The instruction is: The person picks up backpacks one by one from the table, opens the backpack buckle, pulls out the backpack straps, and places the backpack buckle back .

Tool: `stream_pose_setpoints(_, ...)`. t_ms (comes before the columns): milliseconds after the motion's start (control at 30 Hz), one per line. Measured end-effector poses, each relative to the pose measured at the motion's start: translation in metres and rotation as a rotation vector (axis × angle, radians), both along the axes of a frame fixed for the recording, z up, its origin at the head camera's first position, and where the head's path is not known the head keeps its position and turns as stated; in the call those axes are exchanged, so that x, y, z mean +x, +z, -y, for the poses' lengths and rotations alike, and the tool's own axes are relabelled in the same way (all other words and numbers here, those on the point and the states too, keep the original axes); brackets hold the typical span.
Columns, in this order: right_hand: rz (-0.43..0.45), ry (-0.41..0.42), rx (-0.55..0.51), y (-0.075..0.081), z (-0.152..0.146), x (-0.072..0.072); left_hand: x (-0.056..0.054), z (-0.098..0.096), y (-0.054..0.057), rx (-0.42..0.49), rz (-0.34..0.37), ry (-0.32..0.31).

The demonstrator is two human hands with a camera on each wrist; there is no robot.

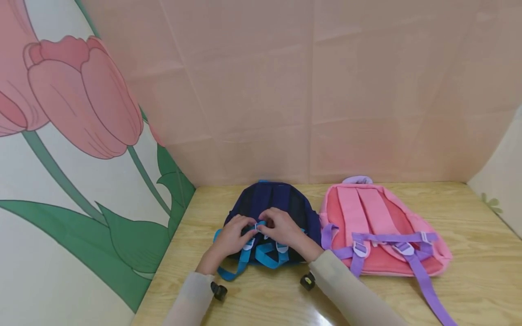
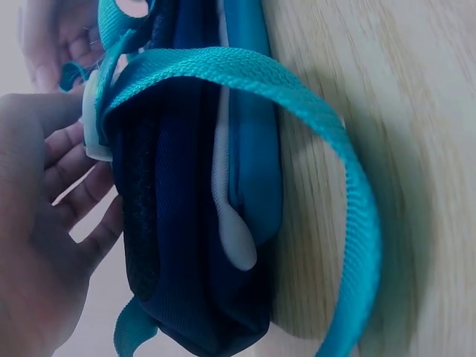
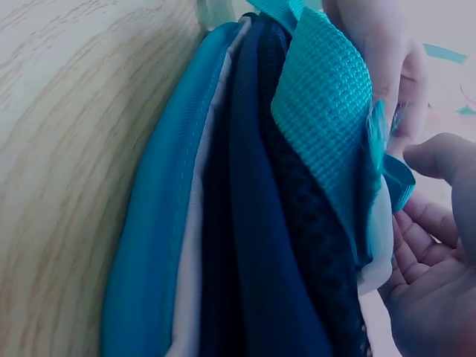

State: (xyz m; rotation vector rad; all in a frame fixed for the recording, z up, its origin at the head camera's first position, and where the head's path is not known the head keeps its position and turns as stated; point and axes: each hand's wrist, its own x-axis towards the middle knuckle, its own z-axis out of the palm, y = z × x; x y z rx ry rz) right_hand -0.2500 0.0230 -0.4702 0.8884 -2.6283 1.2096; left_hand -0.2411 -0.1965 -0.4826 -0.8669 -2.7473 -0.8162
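A navy backpack [image 1: 244,201] lies on the table, its back panel and shoulder straps facing up. Above its middle, my left hand [image 1: 233,234] pinches a small pale buckle [image 1: 256,226] on a blue chest strap between thumb and fingertips. From the other side my right hand [image 1: 282,228] pinches the same blue strap [image 1: 262,223] close to that buckle. White strap adjusters [image 1: 248,245] sit just below the hands. A loop of blue webbing [image 2: 312,111] arches over the bag's edge in the left wrist view. Fingers partly hide the buckle.
To the right lies a pink backpack [image 1: 408,208] with purple straps [image 1: 424,280], one trailing toward the table's front. The wooden table [image 1: 481,290] meets a pinkish-brown backdrop [image 1: 310,113] behind. A tulip-printed panel [image 1: 81,181] stands at left.
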Motion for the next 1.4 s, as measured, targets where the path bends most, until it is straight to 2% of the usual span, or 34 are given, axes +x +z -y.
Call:
stream_pose_setpoints(233,0.015,-0.013,0.031,-0.0010,0.0026,0.0004,0.0011,-0.0008,-0.0003,-0.004,0.013,0.012)
stream_pose_setpoints(1033,0.030,-0.030,-0.057,-0.0065,-0.0024,-0.0003,0.0005,0.0011,-0.0009,0.010,0.025,0.018)
stream_pose_setpoints(1400,0.011,0.008,-0.009,-0.0007,-0.0009,-0.0009,0.0008,-0.0006,0.0017,-0.004,-0.020,-0.010)
